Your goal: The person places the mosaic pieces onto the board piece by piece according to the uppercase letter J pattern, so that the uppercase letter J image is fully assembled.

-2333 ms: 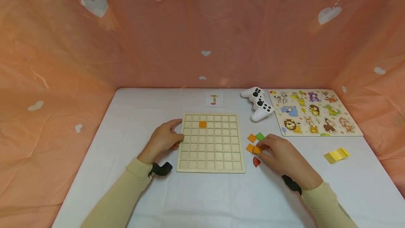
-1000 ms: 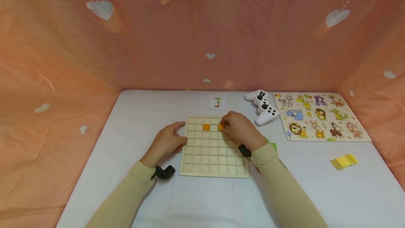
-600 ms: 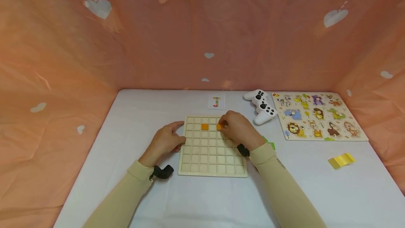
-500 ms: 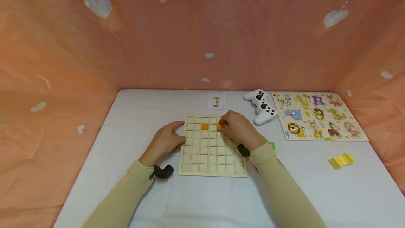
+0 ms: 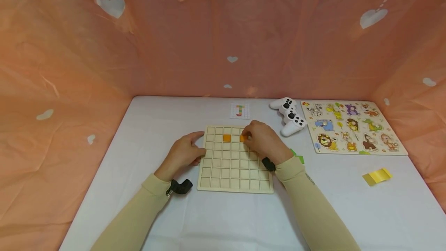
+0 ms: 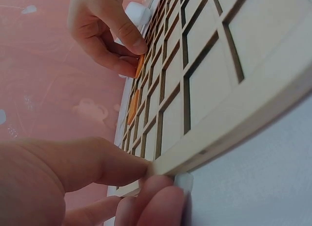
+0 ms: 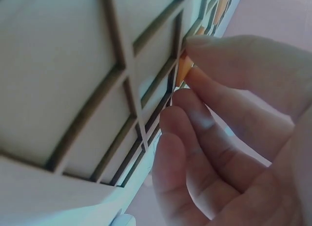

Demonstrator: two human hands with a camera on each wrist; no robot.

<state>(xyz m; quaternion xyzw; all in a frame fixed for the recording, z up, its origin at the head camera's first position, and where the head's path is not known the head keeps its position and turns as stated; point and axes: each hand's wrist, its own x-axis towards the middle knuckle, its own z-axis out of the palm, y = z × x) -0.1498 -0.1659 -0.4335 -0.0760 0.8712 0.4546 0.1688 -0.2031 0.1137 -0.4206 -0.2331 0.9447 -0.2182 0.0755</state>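
Note:
A square wooden grid board (image 5: 230,173) lies mid-table. My left hand (image 5: 180,153) holds its left edge; in the left wrist view, the thumb is on the frame and fingertips sit against its side. One orange square tile (image 5: 227,138) lies in a cell of the second row from the far side. Two cells to its right, my right hand (image 5: 263,139) pinches another orange tile (image 5: 242,138) between thumb and index finger. Seen from the right wrist, this pinched tile (image 6: 140,65) stands tilted at its cell, its other fingers curled loosely below.
A small card (image 5: 240,110) with a coloured J pattern lies behind the board. A white game controller (image 5: 290,116) and an animal puzzle board (image 5: 348,127) are at back right. Green pieces (image 5: 299,159) show beside the right sleeve, and a folded yellow strip (image 5: 377,176) lies far right.
My right hand has brought an orange tile from the loose pieces at right to the board's second row. It stays there through the last second, while the left hand keeps the edge.

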